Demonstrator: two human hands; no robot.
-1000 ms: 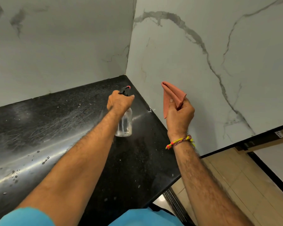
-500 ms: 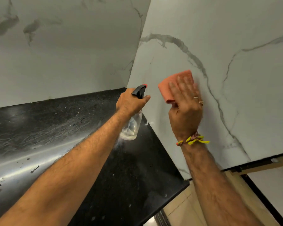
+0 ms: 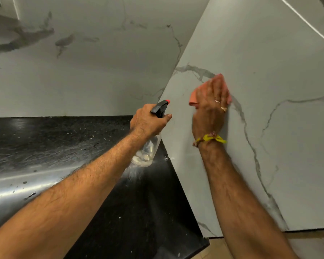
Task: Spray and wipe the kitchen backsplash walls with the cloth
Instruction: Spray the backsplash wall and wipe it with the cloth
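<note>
My right hand point(image 3: 210, 107) presses a folded orange cloth point(image 3: 194, 97) flat against the right backsplash wall point(image 3: 269, 75), white marble with grey veins. Most of the cloth is hidden under my fingers. My left hand point(image 3: 147, 122) grips a clear spray bottle point(image 3: 148, 150) with a black trigger head and red nozzle point(image 3: 160, 107), held in the air near the corner, above the black countertop point(image 3: 64, 146). The nozzle points toward the right wall. The left backsplash wall point(image 3: 92, 68) meets the right one at the corner.
The black speckled countertop carries white specks and a wet sheen at the left. Its front edge ends at the lower right, where beige floor tiles point(image 3: 216, 247) show. A dark strip runs along the foot of the right wall.
My right hand went from holding the cloth up in the air to pressing it on the right wall, then slid it upward. My left hand lifted the bottle off the countertop.
</note>
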